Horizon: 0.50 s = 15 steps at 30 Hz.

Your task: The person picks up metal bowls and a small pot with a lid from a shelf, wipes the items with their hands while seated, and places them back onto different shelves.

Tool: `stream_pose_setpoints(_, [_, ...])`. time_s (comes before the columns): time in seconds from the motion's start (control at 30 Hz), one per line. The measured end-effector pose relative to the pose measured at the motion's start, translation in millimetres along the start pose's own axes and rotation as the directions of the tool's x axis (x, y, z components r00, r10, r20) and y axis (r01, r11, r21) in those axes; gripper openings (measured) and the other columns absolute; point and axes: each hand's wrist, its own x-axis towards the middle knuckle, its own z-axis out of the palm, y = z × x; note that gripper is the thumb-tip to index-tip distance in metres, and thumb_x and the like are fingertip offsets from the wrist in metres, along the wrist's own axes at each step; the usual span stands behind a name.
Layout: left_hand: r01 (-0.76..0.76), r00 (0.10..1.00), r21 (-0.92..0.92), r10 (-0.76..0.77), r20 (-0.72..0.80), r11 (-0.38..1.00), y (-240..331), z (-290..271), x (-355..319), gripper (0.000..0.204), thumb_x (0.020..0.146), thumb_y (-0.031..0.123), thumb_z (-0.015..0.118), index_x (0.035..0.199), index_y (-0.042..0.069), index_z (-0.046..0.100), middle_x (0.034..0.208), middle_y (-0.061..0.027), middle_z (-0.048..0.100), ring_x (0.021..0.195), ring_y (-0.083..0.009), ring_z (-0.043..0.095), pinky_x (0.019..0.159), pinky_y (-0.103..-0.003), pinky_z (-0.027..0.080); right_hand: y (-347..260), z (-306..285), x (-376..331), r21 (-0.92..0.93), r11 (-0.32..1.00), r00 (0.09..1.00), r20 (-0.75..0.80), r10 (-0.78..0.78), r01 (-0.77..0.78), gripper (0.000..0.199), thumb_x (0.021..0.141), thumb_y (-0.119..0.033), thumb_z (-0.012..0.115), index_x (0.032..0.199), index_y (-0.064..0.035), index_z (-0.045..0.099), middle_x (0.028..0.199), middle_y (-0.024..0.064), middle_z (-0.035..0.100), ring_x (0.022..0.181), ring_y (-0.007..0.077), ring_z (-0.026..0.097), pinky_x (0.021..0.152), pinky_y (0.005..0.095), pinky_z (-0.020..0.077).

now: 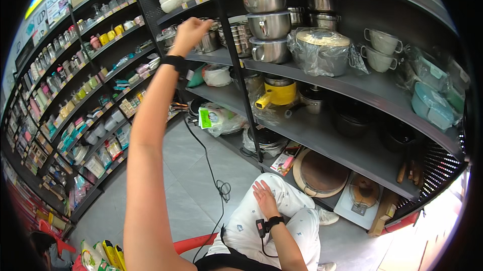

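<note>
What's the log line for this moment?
left hand: raised by round shiny steel pot, contact unclear | right hand: open, palm up, over white patterned trousers | black cable: on grey tiled floor

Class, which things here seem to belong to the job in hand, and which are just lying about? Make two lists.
Likely in the job:
Round silver metal pots, nearest the raised left hand; contact unclear
Bare right hand, open and empty

Just lying about:
Thin black looped cable
Round yellow pot with a handle
Pale-blue plastic container
</note>
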Motion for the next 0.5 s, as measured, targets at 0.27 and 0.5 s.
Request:
stream_pose_setpoints(0.27, [-0.119,0.990,-0.118,0.109,-0.085,0.986,58,96,-10,0.049,0.074,0.048,0.062,0.079,-0.001,0.062,0.081,-0.0169,0.064,0.078,-0.0318,0.062,0.070,-0.039,0.048,3,16,5,-0.057,0.998,0.997,-0.068,-0.023,0.019,0.040,0.091,-0.007,0.039,0.131,-0.0058,0.033,0.139,0.0176,0.036,0.129,0.0261,0.037,0.107,0.0348,0.0273])
stream_pose_setpoints(0.5, [-0.218,0.970,-0.148,0.198,-0.143,0.965,39,101,-3,0.030,0.075,0.027,0.063,0.079,-0.002,0.061,0.077,-0.0149,0.065,0.066,-0.0233,0.064,0.063,-0.032,0.050,3,18,5,-0.130,0.991,0.999,-0.040,-0.030,0.025,0.037,0.093,-0.008,0.038,0.130,-0.0061,0.034,0.140,0.0168,0.035,0.128,0.0254,0.037,0.108,0.0330,0.0266])
